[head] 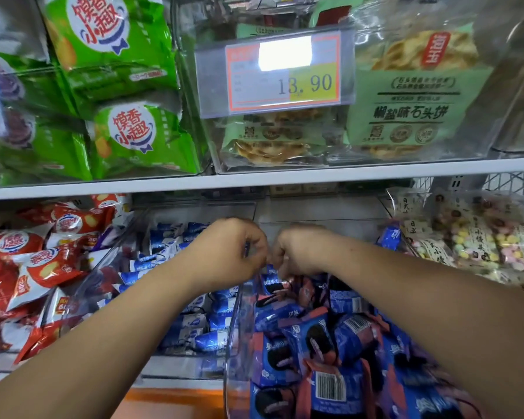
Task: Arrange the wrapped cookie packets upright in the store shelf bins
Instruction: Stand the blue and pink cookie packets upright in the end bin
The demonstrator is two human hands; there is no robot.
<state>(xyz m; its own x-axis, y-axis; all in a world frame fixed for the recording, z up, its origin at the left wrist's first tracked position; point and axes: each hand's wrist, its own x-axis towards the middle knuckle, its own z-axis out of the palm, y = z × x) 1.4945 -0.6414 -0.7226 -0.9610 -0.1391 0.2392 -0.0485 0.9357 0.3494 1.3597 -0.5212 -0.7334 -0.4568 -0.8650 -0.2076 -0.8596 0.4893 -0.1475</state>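
Cookie packets (324,385), blue and pink, fill the clear bin (239,328) on the lower shelf. Most are slumped and tilted every which way, with barcodes and faces mixed. At the rear of the heap my left hand (233,249) and right hand (297,252) are both curled, fingertips seemingly pinching the top edge of the back packet (274,284). Its long axis is mostly hidden. I'd lift it by that seam, turn it vertical, and seat it against the rear wall.

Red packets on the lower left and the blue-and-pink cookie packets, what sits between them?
In the head view, a clear bin of blue-and-white packets sits between them.
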